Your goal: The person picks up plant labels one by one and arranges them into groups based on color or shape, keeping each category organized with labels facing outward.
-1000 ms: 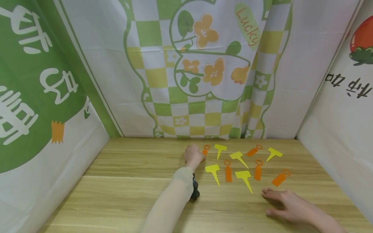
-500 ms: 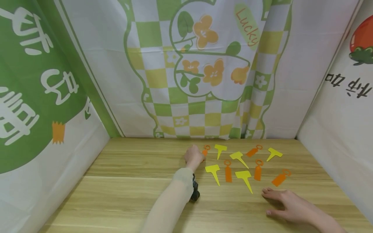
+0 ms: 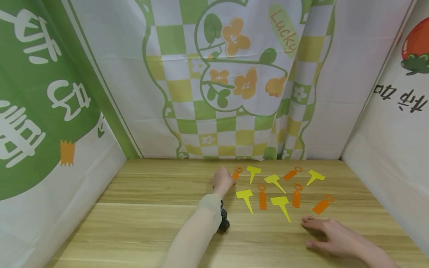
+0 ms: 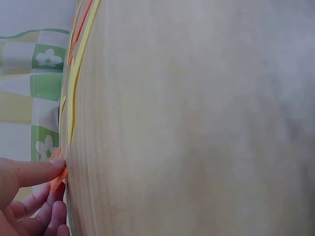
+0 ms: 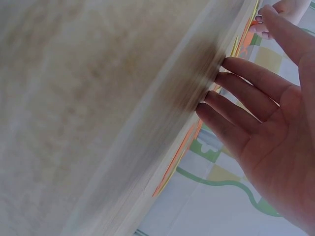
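At the far left of a scatter of flat tags, my left hand (image 3: 222, 181) pinches an orange ring-topped tag (image 3: 236, 175) between thumb and fingers. The left wrist view shows the thumb lying over this orange tag (image 4: 58, 181), close to the tabletop. My right hand (image 3: 331, 235) rests on the table at the right, fingers extended, holding nothing. Its fingertips touch the wood in the right wrist view. Nearest to it are an orange tag (image 3: 321, 206) and a yellow T-shaped plant label (image 3: 280, 203).
More yellow T-shaped labels (image 3: 244, 194) and orange tags (image 3: 263, 199) lie flat between the hands on the wooden table (image 3: 140, 223). A patterned cloth (image 3: 221, 126) hangs along the back edge. Printed sheets (image 3: 395, 156) stand at both sides.
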### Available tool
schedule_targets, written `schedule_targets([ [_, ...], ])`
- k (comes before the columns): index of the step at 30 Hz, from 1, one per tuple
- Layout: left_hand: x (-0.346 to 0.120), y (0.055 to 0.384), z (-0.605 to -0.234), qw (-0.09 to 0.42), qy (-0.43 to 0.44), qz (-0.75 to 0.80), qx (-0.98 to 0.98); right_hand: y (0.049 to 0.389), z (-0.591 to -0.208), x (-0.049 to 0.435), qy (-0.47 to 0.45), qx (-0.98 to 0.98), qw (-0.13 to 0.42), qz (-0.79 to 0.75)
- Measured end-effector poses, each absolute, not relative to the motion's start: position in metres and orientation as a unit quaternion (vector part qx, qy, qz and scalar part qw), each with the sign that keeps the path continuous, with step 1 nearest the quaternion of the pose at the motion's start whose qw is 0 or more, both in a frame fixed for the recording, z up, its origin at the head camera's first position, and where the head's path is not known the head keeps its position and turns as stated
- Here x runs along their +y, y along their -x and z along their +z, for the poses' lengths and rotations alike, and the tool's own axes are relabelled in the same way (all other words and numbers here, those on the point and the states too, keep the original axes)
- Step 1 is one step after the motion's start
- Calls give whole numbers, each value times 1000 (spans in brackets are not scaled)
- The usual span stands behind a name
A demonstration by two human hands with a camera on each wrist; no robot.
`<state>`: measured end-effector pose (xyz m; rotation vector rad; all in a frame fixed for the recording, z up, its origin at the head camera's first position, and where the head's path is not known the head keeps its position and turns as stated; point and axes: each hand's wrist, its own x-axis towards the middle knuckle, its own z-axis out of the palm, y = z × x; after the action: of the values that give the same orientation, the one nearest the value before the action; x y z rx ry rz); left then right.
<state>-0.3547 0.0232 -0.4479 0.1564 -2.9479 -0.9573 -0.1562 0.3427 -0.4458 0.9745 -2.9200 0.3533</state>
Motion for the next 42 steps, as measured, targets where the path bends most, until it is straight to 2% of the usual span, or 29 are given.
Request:
schedule_targets([
  [24,12,349,-448,37,-16,-381,-924,157,-448,344,-316,-942,23,115],
  [42,-12,343,-446,82,10,-436,-896,156,-448,343,-324,-938,30,119],
])
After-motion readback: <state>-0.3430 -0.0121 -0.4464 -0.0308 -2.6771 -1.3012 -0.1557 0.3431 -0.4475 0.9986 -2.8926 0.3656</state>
